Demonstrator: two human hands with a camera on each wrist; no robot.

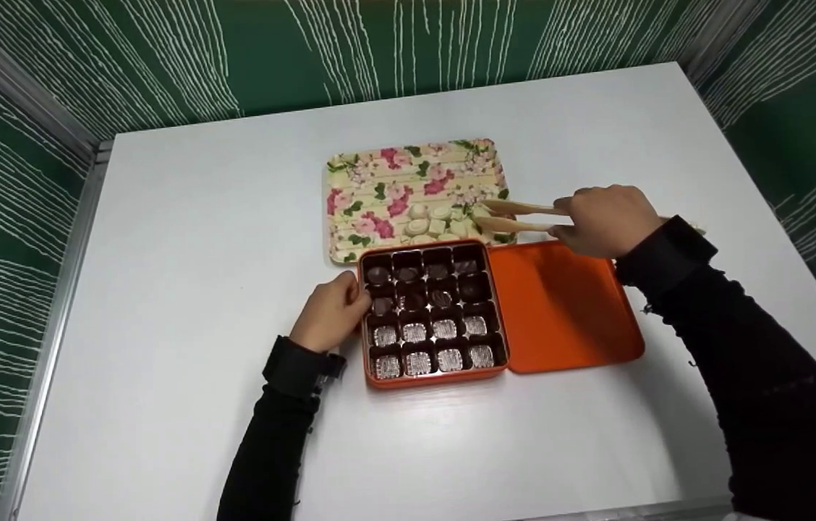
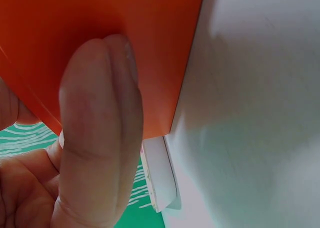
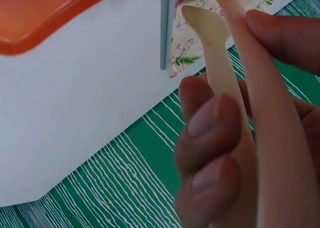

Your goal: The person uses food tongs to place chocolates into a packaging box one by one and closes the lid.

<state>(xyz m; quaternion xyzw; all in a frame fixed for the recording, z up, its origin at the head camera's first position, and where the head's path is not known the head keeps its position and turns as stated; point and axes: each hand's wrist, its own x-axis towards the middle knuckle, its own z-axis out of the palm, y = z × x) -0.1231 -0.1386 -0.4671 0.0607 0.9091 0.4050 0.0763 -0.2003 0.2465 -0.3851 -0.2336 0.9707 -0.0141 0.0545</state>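
Observation:
My left hand [image 1: 328,312] grips the left side of an orange tin box [image 1: 437,380], its thumb at the rim and fingers against the outer wall [image 2: 160,87]. Inside, a dark divided insert holds dark chocolates [image 1: 409,298] in its two far rows; shiny patterned bottoms [image 1: 419,363] show in the two near rows. Wooden tongs [image 1: 534,226] are held in my right hand [image 1: 614,217], thumb on one arm and curled fingers round the other. Their tips are spread apart, right at several pale cream chocolates [image 1: 437,221] on the flowered tray [image 1: 357,174].
The orange lid [image 1: 567,311] lies flat against the box's right side, below my right forearm. Behind the box, the tray's near edge meets its far wall. All stand on a white table [image 1: 198,253], with green, white-streaked walls [image 1: 278,58] around it.

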